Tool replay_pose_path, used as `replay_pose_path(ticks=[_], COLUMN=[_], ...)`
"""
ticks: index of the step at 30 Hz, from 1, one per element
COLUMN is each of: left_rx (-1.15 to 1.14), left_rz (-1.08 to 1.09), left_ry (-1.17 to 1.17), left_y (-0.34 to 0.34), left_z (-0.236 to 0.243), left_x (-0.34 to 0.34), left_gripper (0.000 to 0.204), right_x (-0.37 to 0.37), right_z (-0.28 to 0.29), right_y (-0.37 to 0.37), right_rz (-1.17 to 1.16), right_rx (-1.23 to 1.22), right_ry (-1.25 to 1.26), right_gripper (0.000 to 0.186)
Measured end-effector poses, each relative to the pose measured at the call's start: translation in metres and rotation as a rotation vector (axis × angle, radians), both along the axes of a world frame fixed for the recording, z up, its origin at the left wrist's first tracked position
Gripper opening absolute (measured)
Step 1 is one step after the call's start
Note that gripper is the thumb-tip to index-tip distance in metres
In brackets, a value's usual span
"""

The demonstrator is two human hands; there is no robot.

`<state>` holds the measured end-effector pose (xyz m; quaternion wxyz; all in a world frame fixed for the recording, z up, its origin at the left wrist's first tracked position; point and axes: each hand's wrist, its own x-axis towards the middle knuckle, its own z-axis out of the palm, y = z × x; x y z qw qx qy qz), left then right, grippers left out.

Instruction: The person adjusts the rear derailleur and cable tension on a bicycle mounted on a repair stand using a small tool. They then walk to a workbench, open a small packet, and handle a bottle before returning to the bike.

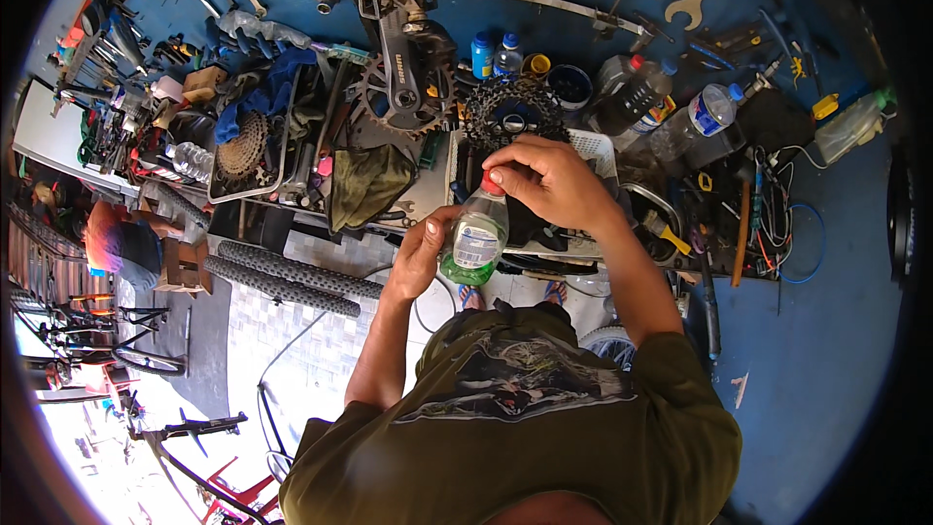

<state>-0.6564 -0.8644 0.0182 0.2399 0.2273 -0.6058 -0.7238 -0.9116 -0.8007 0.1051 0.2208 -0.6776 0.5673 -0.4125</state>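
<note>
At the left, a tan sprocket cassette [243,148] lies in a tray [289,157] beside blue cloth [262,97]. Next, an olive cloth [369,185] rests on the bench, with a crank and chainring [400,83] above it in the view. The left hand [420,258] curls partway closed around the left side of a clear bottle [481,238], thumb uppermost; its fingers behind the bottle are hidden, so their exact contact cannot be confirmed. The bottle, holding green liquid, is in front of the bench between both hands, its red cap [493,183] leaning to the right. The right hand [559,185] has thumb and bent fingers drawn together on the cap. Behind that hand stand a dark cassette [513,115] and a white basket [598,144]. Further right lies a yellow-handled brush [669,231].
</note>
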Motion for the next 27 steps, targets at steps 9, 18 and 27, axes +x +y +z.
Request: replay_pose_path(ticks=[9,18,27], left_rx=[-0.402,-0.815,-0.647], left_rz=[0.125,0.354,0.135], left_ry=[-0.258,-0.366,-0.469], left_y=[0.001,0.012,0.027], left_z=[0.012,0.012,0.03], left_x=[-0.011,-0.01,0.007], left_gripper=[0.077,0.057,0.063], right_x=[0.022,0.045,0.072], right_z=[-0.012,-0.014,-0.048], right_y=[-0.004,-0.006,0.007], right_rz=[0.036,-0.054,-0.069], right_rx=[0.0,0.15,-0.171], right_ry=[-0.011,0.151,0.149], right_gripper=[0.027,0.063,0.028])
